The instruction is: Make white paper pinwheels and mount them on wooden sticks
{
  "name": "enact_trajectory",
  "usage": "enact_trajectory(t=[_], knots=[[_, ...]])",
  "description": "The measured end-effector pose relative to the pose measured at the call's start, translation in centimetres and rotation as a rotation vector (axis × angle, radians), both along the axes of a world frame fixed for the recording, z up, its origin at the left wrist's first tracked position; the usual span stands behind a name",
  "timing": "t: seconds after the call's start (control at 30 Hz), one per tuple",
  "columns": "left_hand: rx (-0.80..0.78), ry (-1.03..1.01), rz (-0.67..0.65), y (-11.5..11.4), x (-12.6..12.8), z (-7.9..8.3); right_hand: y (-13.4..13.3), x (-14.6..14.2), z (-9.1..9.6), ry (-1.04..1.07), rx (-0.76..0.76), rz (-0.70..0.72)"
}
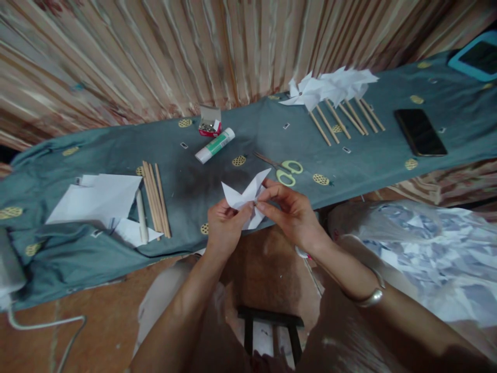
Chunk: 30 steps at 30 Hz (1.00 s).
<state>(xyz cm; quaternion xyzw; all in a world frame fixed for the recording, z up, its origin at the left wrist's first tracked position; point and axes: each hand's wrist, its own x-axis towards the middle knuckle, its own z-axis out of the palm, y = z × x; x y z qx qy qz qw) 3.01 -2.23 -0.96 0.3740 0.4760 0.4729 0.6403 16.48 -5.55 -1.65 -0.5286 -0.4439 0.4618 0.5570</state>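
A white paper pinwheel (250, 192) with folded, pointed blades is between my hands at the front edge of the cloth-covered table. My left hand (226, 225) grips it from the left, thumb pressed near its centre. With fingertips pinched together, my right hand (289, 210) meets the pinwheel's centre. A small, dark, tack-like piece shows at those fingertips, though its exact kind is hard to make out. Just beyond lie scissors (285, 168) with green handles. Farther back, a small red box (209, 126) stands open with little metal pieces inside, beside a glue stick (215, 146).
Several pinwheels on sticks (337, 88) lie at the back right, near a black phone (420, 132). On the left are paper sheets (99, 197), a white pen (142, 217) and wooden sticks (155, 199). A plastic bag (427, 248) of paper pieces sits at my right.
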Motion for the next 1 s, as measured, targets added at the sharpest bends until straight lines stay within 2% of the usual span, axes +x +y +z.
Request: enact_trajectory(t=[0.23, 0.5, 0.77, 1.0], knots=[[-0.053, -0.022, -0.008, 0.1, 0.0, -0.3, 0.5, -0.4, 0.3, 0.217, -0.064, -0.026], [-0.076, -0.032, -0.002, 0.3, 0.0, -0.7, 0.6, 0.0, 1.2, 0.231, -0.174, 0.045], [-0.033, 0.048, -0.013, 0.5, 0.0, -1.2, 1.0, 0.1, 0.3, 0.238, -0.176, 0.014], [-0.018, 0.036, 0.029, 0.9, 0.4, -1.3, 1.3, 0.0, -0.2, 0.262, -0.171, 0.006]])
